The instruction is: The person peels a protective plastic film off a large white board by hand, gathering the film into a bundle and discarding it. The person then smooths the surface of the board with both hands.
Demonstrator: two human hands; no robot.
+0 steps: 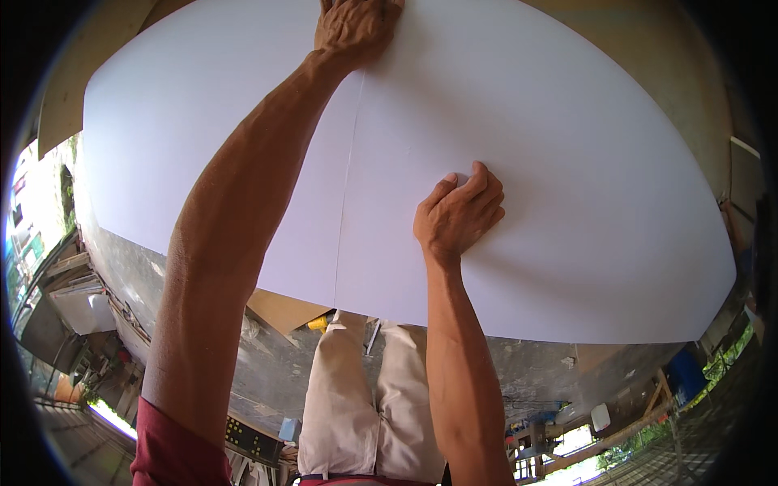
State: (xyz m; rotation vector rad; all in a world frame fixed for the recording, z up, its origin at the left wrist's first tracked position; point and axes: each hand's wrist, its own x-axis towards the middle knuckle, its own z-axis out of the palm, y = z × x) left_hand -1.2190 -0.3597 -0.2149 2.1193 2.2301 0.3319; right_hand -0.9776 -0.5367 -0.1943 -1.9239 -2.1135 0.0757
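A large white sheet or panel (567, 162) fills most of the view, with a thin straight line (347, 186) running down it from near my left hand to its near edge. My left hand (358, 31) rests palm down on the far part of the sheet, fingers seemingly laid out, though the top of the view cuts off their tips. Nearer to me, right of the line, my right hand (460, 211) is on or just above the sheet with its fingers curled in. A small greyish bit shows between thumb and forefinger; I cannot make out what it is.
Brown board (673, 49) lies beyond the sheet's far right edge. Below the near edge are my legs in light trousers (348, 397), a brown board piece (292, 308) and a yellow object (318, 323) on the grey floor. A blue drum (686, 377) stands at the right; stacked scraps lie left.
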